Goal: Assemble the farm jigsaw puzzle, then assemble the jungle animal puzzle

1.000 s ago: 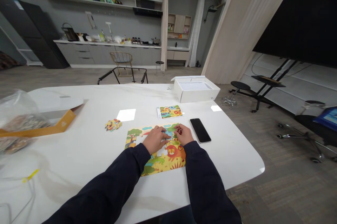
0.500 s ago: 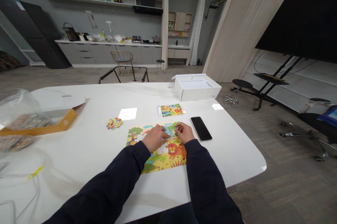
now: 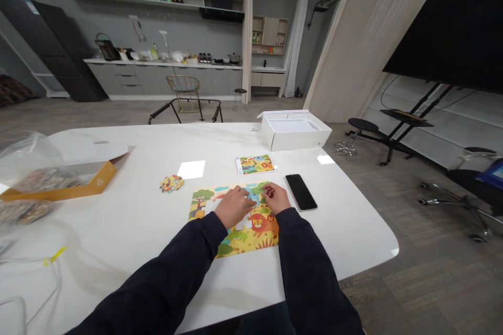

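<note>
A colourful animal jigsaw puzzle (image 3: 243, 243), partly put together, lies flat on the white table with white gaps near its middle. Over its upper middle rests my left hand (image 3: 232, 207), palm down, fingers stretched toward the blue part and seemingly touching it. My right hand (image 3: 276, 198) is at the puzzle's upper right corner, fingers curled and pinched together; whatever they hold, if anything, is hidden. A small heap of loose puzzle pieces (image 3: 172, 183) lies left of the puzzle. Behind it is a small picture card (image 3: 255, 164) showing the same kind of animal scene.
A black phone (image 3: 301, 192) lies right of the puzzle. At the table's back stands an open white box (image 3: 296, 138). On the left are an orange-edged box (image 3: 96, 180), a clear plastic bag (image 3: 33, 159) with pieces inside, and a pale cable (image 3: 57, 282) with a yellow tie.
Both hands stay in nearly the same place, with only slight finger movement at the puzzle. The view has shifted very little.
</note>
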Tool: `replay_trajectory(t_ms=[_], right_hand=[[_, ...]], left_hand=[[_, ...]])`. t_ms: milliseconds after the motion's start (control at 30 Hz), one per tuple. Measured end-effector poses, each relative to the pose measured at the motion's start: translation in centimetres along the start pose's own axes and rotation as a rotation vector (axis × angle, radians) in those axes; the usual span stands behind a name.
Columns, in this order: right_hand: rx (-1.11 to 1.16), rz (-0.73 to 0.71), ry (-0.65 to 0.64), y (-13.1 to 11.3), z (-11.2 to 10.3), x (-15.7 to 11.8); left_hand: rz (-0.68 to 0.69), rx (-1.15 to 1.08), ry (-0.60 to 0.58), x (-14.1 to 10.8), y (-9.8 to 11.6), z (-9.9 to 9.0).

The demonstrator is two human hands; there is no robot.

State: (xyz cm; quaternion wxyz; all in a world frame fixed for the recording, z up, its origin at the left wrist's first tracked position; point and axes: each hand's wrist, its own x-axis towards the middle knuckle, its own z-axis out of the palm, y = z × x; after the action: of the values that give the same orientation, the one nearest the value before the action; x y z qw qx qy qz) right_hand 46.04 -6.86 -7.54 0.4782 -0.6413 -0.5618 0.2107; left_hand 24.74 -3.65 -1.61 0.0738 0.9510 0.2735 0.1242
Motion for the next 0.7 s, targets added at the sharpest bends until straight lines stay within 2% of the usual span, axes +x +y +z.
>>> replay_trajectory(t_ms=[267,400,467,533,600,700], right_hand=[[0.002,-0.001,0.003,-0.1,-0.1,0.0],[-0.001,0.001,0.007,-0.2,-0.1,-0.1],[-0.003,0.003,0.012,-0.4,-0.2,-0.1],[-0.008,0.003,0.029,-0.8,-0.4,-0.2],[-0.021,0.006,0.077,-1.2,-0.7,-0.1],[-0.056,0.03,0.178,-1.9,-1.2,-0.1]], left_hand=[[0.038,-0.067,0.017,-0.2,0.3,0.4],[0.062,-0.132,0.03,-0.5,-0.5,-0.4],[0.06,-0.189,0.092,-1.5,-2.4,-1.5],[-0.005,-0.226,0.192,-3.5,-5.4,-2.6],[-0.117,-0.208,0.313,-6.6,-9.3,-3.6],[-0.343,-0.082,0.517,-12.6,-14.8,-4.2]])
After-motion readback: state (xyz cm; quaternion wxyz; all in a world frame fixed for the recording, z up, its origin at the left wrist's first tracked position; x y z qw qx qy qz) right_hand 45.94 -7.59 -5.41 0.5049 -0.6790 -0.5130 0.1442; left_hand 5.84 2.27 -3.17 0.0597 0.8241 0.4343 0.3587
